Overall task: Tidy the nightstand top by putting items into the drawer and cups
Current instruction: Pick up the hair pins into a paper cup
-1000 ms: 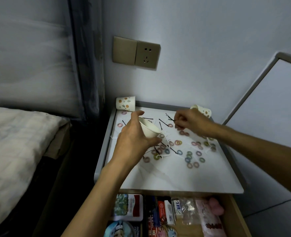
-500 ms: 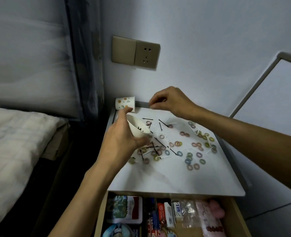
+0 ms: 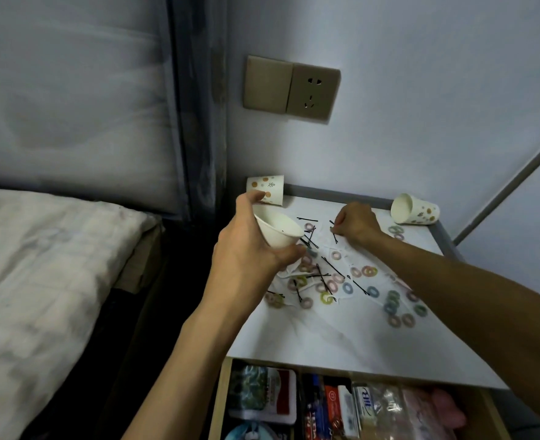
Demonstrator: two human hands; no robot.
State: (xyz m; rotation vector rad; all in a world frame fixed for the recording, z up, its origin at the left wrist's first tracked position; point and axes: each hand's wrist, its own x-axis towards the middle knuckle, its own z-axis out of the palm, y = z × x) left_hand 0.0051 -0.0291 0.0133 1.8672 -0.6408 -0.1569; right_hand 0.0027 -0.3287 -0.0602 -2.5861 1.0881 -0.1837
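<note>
My left hand (image 3: 249,249) holds a white paper cup (image 3: 278,228) tilted toward the right, above the left part of the white nightstand top (image 3: 326,338). Something small and dark lies inside the cup. My right hand (image 3: 356,223) is down on the back of the top, its fingertips pinching a black hairpin (image 3: 334,235). Several black hairpins (image 3: 332,266) and several small coloured hair ties (image 3: 368,271) lie scattered across the top. The drawer (image 3: 341,408) below stands open and is full of packets.
A dotted paper cup (image 3: 267,187) stands upside down at the back left corner. Another dotted cup (image 3: 414,211) lies on its side at the back right. A bed (image 3: 40,281) is to the left; a wall socket (image 3: 313,90) is above.
My right hand went up to the cup and back corner, then came down onto the hairpins at the back of the top. The left hand kept the cup, shifting slightly.
</note>
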